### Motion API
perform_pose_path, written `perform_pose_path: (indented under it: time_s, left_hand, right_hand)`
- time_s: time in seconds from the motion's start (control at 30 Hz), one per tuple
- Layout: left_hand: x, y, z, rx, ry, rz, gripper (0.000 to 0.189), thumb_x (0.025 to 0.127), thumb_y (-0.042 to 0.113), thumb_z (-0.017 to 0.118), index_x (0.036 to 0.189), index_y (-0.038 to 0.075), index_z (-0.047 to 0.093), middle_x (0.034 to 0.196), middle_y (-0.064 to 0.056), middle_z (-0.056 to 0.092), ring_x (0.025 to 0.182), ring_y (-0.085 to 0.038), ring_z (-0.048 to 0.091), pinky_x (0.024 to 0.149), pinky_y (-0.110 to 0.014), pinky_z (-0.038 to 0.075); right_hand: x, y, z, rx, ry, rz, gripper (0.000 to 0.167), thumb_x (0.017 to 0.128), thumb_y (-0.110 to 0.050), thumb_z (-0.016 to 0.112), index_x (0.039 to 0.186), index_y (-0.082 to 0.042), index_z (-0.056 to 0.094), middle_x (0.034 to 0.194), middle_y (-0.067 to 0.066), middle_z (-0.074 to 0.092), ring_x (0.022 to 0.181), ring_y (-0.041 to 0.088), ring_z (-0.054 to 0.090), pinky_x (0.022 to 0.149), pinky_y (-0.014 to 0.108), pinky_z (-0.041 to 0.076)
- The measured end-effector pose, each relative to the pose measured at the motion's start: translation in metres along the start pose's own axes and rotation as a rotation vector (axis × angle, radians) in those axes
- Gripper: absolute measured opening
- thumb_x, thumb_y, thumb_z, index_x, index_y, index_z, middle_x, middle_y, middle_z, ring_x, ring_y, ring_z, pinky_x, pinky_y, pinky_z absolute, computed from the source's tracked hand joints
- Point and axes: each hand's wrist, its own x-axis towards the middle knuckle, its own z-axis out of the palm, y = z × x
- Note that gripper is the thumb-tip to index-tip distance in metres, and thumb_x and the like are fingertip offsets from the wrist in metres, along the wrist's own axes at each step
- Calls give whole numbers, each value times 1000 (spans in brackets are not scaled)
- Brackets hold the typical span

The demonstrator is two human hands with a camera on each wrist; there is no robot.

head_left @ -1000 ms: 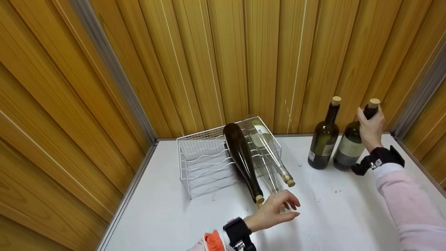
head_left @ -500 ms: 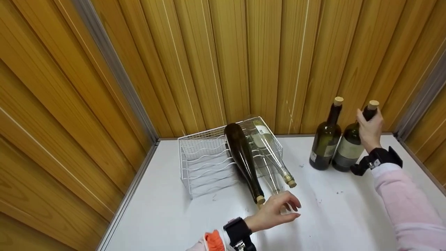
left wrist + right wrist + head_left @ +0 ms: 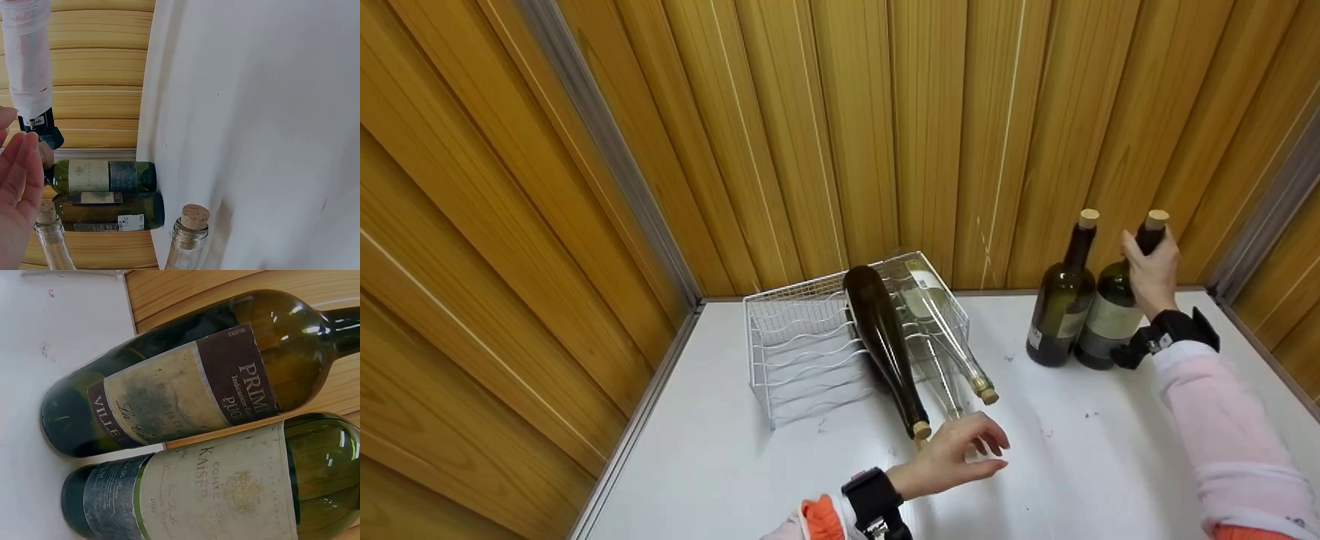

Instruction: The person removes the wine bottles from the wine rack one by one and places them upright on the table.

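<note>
My right hand [image 3: 1155,274] grips the neck of a green wine bottle [image 3: 1110,319] with a pale label and a cork, upright at the right. Just left of it stands a second corked wine bottle [image 3: 1050,322]; its dark-and-cream label [image 3: 174,388] faces the right wrist camera. My left hand [image 3: 949,455] hovers with loosely bent fingers and nothing in them, near the corked ends of bottles in a white wire rack [image 3: 802,360]. A dark brown bottle [image 3: 881,337] and a clear bottle [image 3: 949,337] lie on top, necks toward me. Another clear bottle [image 3: 941,379] lies lower, partly hidden.
The white table [image 3: 697,480] carries everything. Wood-patterned panels [image 3: 847,135] rise behind it and at both sides. In the left wrist view, a clear bottle's cork [image 3: 195,216] shows close to the left hand.
My right hand has shifted slightly left along with the bottle's neck, and that bottle now stands closer to its neighbour. The left hand has stayed almost still.
</note>
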Motion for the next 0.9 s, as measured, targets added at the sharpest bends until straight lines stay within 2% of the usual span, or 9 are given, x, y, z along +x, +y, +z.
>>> perform_pose_path:
  time_s: [0.5, 0.9]
  left_hand:
    - [0, 0, -1, 6, -3, 3, 18, 99, -8, 71, 114, -11, 62, 112, -30, 70, 100, -37, 74, 94, -18, 61]
    - [-2, -2, -2, 10, 6, 16, 17, 99, -7, 72, 113, -10, 62, 111, -29, 70, 99, -37, 74, 93, -13, 59]
  right_hand:
    - [9, 7, 3, -46, -9, 1, 8, 106, -19, 64, 107, -16, 57, 79, -30, 47, 80, -9, 47, 82, 15, 38]
    - [15, 5, -1, -61, -63, 26, 6, 109, -20, 61, 109, -20, 55, 80, -32, 49, 81, -10, 49, 84, 16, 40]
